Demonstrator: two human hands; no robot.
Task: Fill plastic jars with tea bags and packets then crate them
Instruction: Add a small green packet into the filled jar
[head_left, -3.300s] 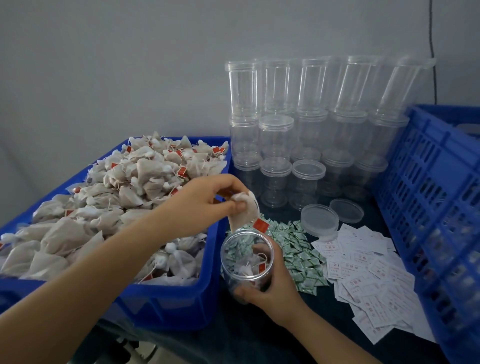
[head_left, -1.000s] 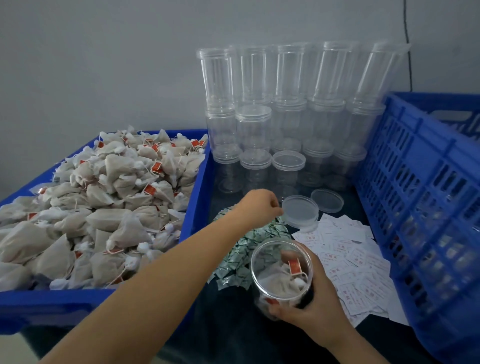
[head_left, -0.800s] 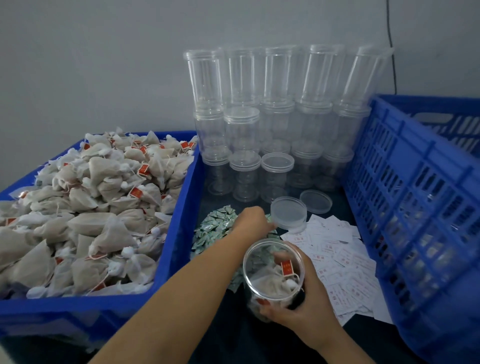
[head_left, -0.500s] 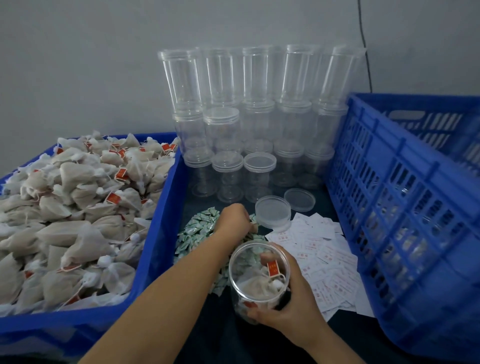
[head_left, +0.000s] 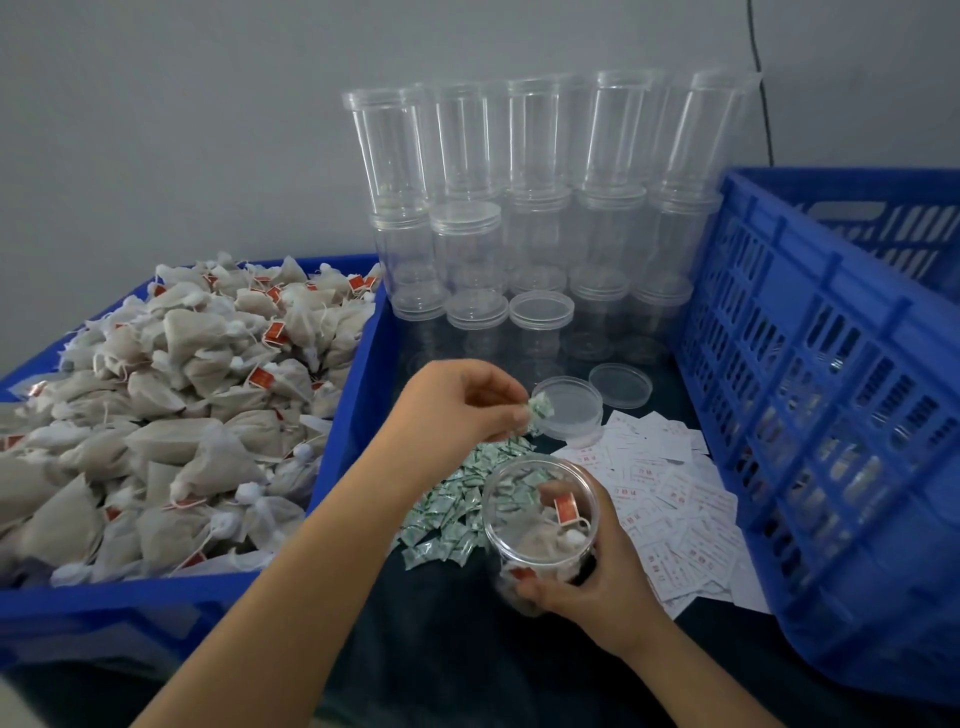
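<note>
The left hand (head_left: 457, 402) has risen off the green pile, now pinching one packet (head_left: 540, 410); the right hand (head_left: 592, 566) grips the open jar (head_left: 540, 525). The jar's mouth lies just below and right of the packet.

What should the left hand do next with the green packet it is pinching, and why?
Probably carry the green packet down and drop it into the open jar. The left hand pinches it above the packet pile, while the right hand holds the jar, lidless, mouth up, with tea bags already inside. Loose lids lie beyond it, so capping likely follows.
</note>
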